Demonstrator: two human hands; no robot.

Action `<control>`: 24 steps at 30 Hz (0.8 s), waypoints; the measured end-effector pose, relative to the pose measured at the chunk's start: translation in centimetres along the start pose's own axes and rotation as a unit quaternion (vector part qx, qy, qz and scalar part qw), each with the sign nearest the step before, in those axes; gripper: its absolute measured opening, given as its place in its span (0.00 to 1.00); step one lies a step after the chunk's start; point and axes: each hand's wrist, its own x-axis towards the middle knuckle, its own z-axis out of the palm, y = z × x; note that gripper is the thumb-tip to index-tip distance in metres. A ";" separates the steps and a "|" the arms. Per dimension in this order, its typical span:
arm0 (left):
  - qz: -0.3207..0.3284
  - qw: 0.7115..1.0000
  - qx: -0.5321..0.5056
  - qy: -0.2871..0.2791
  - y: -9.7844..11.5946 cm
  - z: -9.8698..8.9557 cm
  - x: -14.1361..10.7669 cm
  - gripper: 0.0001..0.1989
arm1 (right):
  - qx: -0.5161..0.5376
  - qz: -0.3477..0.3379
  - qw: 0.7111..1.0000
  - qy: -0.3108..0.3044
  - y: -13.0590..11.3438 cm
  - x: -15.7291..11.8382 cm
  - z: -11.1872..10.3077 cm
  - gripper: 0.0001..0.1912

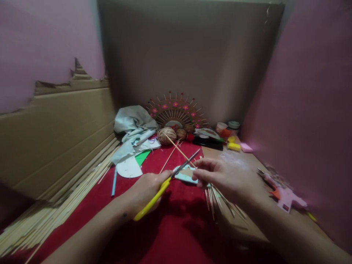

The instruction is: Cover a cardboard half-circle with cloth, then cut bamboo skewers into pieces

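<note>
My left hand [150, 189] is closed round the yellow handles of a pair of scissors [156, 200], whose blades point up and to the right. A thin wooden stick [177, 147] crosses between the blades, slanting down to the right. Its lower end is at the fingertips of my right hand [213, 174], which are pinched on it. Beneath the blades and right fingertips lies a pale blue piece with a brown patch [188, 173]. Short sticks [213, 201] spread out below my right hand.
Long sticks [68, 198] lie along the left cardboard wall. Grey cloth [134, 119], twine balls [167, 135] and a flowered fan-shaped piece [176, 106] stand at the back. A pink glue gun [287, 198] lies at the right on cardboard.
</note>
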 end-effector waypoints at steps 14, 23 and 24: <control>0.109 0.988 -0.111 0.022 1.5 -0.4 0.2 0.19 | 0.256 0.022 0.963 -0.082 1.6 0.0 0.2 0.13; 0.122 0.990 -0.052 0.052 0.5 1.4 -0.1 0.21 | 0.352 0.054 0.912 -0.205 2.8 0.6 -0.6 0.09; 0.115 0.991 -0.047 0.052 0.5 1.4 -0.1 0.19 | 0.343 0.056 0.918 -0.192 2.8 0.6 -0.6 0.09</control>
